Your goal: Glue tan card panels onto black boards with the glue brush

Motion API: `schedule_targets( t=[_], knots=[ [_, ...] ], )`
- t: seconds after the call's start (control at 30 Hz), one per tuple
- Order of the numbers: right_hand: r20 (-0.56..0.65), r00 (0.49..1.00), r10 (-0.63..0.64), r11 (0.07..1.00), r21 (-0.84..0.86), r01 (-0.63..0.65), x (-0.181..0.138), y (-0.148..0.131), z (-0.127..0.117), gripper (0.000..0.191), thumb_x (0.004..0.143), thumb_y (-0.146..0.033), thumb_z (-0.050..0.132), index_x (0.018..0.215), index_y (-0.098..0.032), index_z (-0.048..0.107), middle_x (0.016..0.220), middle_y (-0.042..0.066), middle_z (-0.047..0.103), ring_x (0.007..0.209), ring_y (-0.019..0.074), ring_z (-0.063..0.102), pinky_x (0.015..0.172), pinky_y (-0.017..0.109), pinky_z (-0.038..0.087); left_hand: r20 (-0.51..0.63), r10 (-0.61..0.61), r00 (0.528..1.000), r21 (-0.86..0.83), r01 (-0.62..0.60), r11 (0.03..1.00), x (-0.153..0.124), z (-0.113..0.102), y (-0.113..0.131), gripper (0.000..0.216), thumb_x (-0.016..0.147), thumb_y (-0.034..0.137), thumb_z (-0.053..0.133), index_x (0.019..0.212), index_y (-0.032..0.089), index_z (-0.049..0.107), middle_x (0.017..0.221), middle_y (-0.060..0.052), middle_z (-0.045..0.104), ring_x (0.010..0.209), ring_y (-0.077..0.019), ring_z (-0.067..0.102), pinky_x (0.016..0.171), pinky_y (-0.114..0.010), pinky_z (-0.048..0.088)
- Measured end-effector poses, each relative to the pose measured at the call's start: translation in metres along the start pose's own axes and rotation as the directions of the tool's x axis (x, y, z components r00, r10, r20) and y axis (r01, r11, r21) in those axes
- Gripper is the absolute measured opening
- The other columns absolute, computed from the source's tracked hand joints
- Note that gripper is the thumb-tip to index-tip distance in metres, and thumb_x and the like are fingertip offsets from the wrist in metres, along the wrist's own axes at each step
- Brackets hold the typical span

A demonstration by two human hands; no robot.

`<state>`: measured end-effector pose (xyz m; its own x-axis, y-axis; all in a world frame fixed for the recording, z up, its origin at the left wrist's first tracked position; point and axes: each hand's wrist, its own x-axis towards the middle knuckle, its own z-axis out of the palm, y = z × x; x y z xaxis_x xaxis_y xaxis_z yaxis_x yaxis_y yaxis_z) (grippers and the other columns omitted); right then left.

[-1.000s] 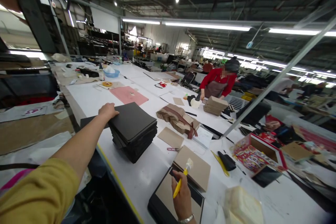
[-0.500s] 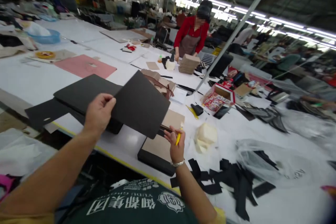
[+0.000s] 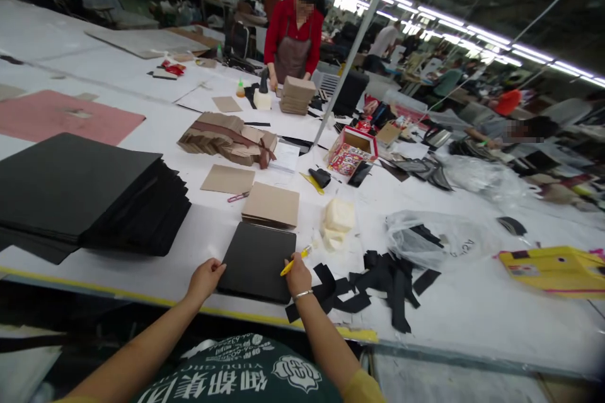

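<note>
A black sheet [image 3: 258,261] lies flat in front of me near the table's front edge, on top of a low stack. My left hand [image 3: 205,278] pinches its left edge. At its right edge is my right hand [image 3: 297,275], closed round a yellow-handled brush [image 3: 295,262] whose tip points away to the right. Just behind the sheet lies a small pile of tan boards [image 3: 271,204]. A block of cream-coloured material [image 3: 338,215] sits to the right of the boards. Black strips [image 3: 392,280] lie scattered right of my right hand.
A tall stack of black sheets [image 3: 70,182] stands on the left. Pink-handled snips [image 3: 238,197] lie behind the black sheet. Farther back are tan pieces [image 3: 222,138], a red box [image 3: 352,151] and a slanting pole [image 3: 357,44]. A co-worker [image 3: 295,38] stands across the table [image 3: 155,94].
The black sheet has come down from the air onto the low stack in front of me. Both hands have moved down with it, and the view has turned right.
</note>
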<state>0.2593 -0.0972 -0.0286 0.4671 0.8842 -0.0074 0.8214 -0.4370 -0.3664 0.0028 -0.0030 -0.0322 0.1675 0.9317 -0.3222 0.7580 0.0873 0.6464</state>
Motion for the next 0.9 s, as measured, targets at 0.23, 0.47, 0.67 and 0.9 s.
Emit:
schedule_targets(
  t=[0.23, 0.47, 0.67, 0.9],
  knots=[
    [0.045, 0.999, -0.004, 0.996, -0.090, 0.008, 0.014, 0.004, 0.001, 0.022, 0.084, -0.037, 0.045, 0.097, -0.020, 0.047, 0.080, 0.003, 0.062, 0.062, 0.0147, 0.059, 0.050, 0.021, 0.034, 0.058, -0.013, 0.998, 0.111, 0.006, 0.994, 0.007, 0.001, 0.004, 0.031, 0.071, 0.049, 0.043, 0.066, 0.020, 0.052, 0.062, 0.000, 0.059, 0.065, -0.0180, 0.058, 0.059, -0.026, 0.039],
    [-0.175, 0.984, -0.009, 1.000, -0.003, 0.009, 0.007, 0.053, -0.049, 0.037, 0.087, -0.045, 0.036, 0.109, -0.019, 0.050, 0.089, 0.007, 0.063, 0.077, 0.0170, 0.060, 0.063, 0.025, 0.042, -0.094, 0.113, 0.989, 0.231, -0.089, 0.969, 0.010, 0.009, 0.008, 0.055, 0.067, 0.050, 0.047, 0.109, 0.014, 0.047, 0.107, -0.012, 0.055, 0.087, -0.0223, 0.058, 0.080, -0.033, 0.044],
    [-0.302, 0.934, 0.193, 0.974, 0.176, -0.144, 0.023, 0.139, -0.108, 0.036, 0.089, -0.032, 0.028, 0.087, -0.014, 0.059, 0.066, 0.005, 0.060, 0.058, 0.0136, 0.056, 0.055, 0.024, 0.040, 0.041, 0.125, 0.991, 0.310, -0.132, 0.942, 0.007, 0.021, 0.018, 0.063, 0.068, 0.051, 0.048, 0.117, 0.011, 0.044, 0.109, -0.015, 0.055, 0.102, -0.0276, 0.053, 0.087, -0.035, 0.041],
    [-0.287, 0.919, 0.269, 0.962, 0.128, -0.242, 0.029, 0.153, -0.081, 0.037, 0.086, -0.037, 0.030, 0.082, -0.016, 0.060, 0.063, 0.003, 0.059, 0.056, 0.0125, 0.053, 0.054, 0.021, 0.035, 0.051, 0.041, 0.998, 0.316, -0.055, 0.947, 0.006, 0.027, 0.016, 0.069, 0.067, 0.054, 0.048, 0.118, 0.008, 0.044, 0.111, -0.018, 0.056, 0.103, -0.0285, 0.054, 0.084, -0.034, 0.042]
  ],
)
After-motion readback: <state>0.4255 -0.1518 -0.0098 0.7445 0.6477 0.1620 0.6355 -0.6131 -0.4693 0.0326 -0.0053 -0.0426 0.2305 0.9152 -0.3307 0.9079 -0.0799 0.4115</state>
